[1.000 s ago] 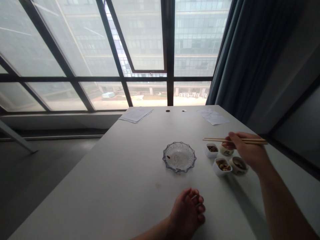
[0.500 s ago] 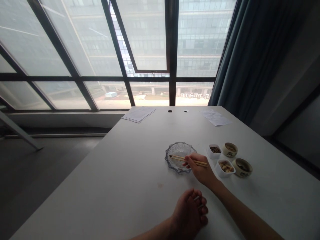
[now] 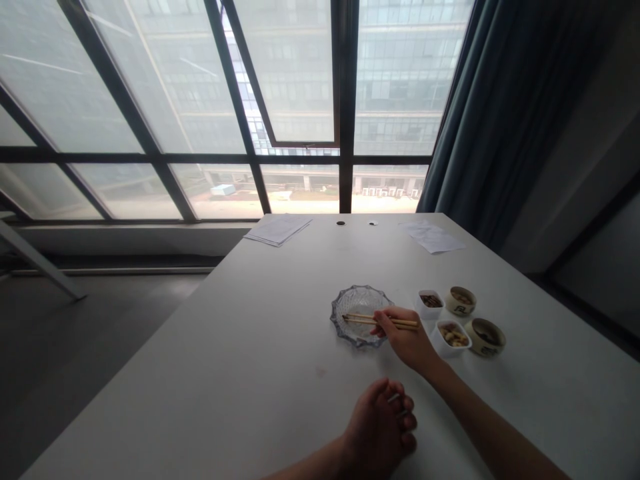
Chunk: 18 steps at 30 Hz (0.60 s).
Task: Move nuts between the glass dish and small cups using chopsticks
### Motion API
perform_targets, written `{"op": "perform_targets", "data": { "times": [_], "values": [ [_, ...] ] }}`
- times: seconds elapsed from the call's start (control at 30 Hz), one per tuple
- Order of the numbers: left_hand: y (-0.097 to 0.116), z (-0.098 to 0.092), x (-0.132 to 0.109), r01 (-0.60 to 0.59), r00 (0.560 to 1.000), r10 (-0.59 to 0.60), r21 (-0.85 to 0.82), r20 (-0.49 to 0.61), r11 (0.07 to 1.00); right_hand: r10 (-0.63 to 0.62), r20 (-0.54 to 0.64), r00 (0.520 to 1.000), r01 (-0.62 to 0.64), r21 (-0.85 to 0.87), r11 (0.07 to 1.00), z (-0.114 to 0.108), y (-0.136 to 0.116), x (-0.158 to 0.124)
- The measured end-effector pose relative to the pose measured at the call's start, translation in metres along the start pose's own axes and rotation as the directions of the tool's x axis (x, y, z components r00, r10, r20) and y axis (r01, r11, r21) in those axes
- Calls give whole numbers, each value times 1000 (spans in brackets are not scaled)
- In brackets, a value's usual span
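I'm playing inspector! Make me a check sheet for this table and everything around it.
Surface: white table, a faint smudge.
Things: chopsticks, tips over a glass dish; to its right, two filled white tubs and two cream bowls.
Clutter: left papers and right papers, both at the far end.
Hands: right hand grips the chopsticks; left hand loosely curled, nothing seen in it.
Cables: nothing seen.
Surroundings: dark-framed windows, one pane ajar; blue curtain at right.

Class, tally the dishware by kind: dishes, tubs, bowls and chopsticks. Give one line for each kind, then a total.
Glass dish: 1
White tubs: 2
Round bowls: 2
Chopsticks: 2
Total: 7
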State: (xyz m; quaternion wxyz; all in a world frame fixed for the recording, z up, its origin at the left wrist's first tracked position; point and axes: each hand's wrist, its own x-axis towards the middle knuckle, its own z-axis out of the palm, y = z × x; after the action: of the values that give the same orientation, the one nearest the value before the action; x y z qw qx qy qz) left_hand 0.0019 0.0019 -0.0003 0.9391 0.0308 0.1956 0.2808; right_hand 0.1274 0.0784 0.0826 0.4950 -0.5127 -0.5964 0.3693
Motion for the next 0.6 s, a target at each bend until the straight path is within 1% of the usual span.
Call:
{"op": "perform_targets", "data": {
  "times": [0.13, 0.3, 0.6],
  "values": [
    [-1, 0, 0, -9, 1000, 9, 0, -6, 1000, 0, 8, 1000, 1, -25, 1000, 3, 0, -1],
    [0, 1, 0, -10, 1000, 10, 2, -2, 1000, 16, -33, 999, -16, -13, 1000, 5, 5, 0],
    [0, 2, -2, -10, 1000, 10, -5, 5, 1000, 42, -54, 998, -42, -6, 999, 0, -1, 3]
  ]
}}
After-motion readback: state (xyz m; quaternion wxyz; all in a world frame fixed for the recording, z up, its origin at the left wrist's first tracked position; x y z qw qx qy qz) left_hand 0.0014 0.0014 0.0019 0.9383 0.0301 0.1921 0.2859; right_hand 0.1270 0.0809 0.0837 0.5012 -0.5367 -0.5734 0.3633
